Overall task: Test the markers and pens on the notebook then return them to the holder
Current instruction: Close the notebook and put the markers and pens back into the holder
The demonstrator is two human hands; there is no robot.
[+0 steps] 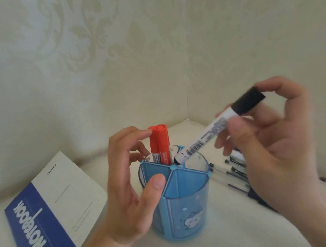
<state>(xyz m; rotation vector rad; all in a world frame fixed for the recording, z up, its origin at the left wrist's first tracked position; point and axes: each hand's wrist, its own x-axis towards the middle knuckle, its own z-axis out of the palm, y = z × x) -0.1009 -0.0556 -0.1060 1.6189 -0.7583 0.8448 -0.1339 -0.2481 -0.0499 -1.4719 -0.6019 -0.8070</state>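
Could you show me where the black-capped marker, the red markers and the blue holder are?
black-capped marker (208,137): head view, on the white barrel with the barcode.
red markers (161,142): head view, on the red cap of the nearer one.
blue holder (185,185): head view, on a blue divider at the rim.

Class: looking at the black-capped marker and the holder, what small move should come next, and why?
Probably lower the black-capped marker into the holder: the right hand holds it tilted, its lower end at the rim, while the left hand steadies the holder.
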